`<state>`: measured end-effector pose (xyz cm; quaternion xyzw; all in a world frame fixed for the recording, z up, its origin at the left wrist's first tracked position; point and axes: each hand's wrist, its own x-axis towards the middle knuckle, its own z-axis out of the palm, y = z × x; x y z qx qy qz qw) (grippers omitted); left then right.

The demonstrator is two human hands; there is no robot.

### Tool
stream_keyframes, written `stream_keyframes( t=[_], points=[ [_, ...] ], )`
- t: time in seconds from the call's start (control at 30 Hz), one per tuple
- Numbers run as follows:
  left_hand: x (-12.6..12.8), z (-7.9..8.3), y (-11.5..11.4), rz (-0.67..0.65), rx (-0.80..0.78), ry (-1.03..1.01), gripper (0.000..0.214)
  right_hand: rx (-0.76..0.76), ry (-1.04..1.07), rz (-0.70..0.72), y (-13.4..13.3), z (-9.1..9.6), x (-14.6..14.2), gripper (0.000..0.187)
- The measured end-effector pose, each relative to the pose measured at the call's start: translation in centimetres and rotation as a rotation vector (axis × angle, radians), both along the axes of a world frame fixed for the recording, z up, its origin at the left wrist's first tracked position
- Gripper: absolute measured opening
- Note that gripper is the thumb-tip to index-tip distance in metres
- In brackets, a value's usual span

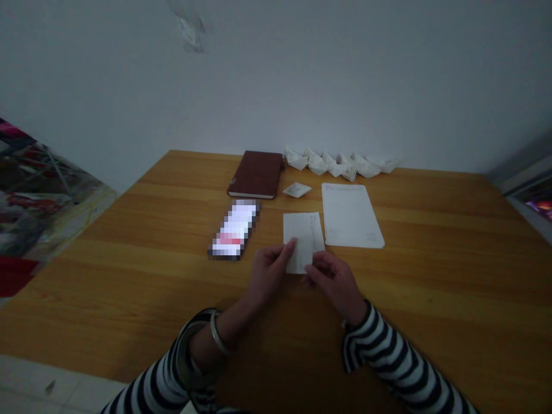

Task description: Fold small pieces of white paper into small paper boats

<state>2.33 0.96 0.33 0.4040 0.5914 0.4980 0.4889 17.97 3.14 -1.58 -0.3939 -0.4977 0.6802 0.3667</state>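
Paper slip (pixel 304 236), light and limp: I see fingers of the left hand (pixel 268 274) and right hand (pixel 333 280) pinching its near edge, the best hold.

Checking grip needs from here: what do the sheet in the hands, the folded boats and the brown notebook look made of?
The sheet looks like thin matte white paper, faintly lined. The folded boats look like white paper too, going by their sharp creases. The notebook has a dull reddish-brown cover, possibly imitation leather; the dim light leaves that open.

Dim, flat light leaves soft shadow under the left hand (pixel 267 276), and the frame's edges bow outward.
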Motion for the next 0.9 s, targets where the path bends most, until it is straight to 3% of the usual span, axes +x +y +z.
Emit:
stream_keyframes(
  t=[0.13, 0.2, 0.4, 0.57, 0.9],
  points=[
    [0.0, 0.1, 0.0, -0.226, 0.023, -0.065, 0.045, 0.026, -0.072, 0.006, 0.0, 0.3, 0.4, 0.041],
    [-0.6, 0.4, 0.3, -0.28, 0.074, -0.057, 0.034, 0.023, -0.09, -0.012, 0.1, 0.4, 0.7, 0.044],
    [-2.8, 1.4, 1.0, -0.285, 0.156, 0.066, 0.03, 0.156, -0.151, 0.035, 0.3, 0.1, 1.1, 0.043],
    [-2.7, 1.5, 0.9, -0.286, 0.203, 0.135, 0.019, 0.278, -0.247, 0.095, -0.1, 0.0, 1.1, 0.041],
    [-3.0, 1.5, 0.8, -0.303, 0.228, 0.133, 0.019, 0.269, -0.265, 0.163, -0.3, 0.2, 1.2, 0.042]
  ],
)
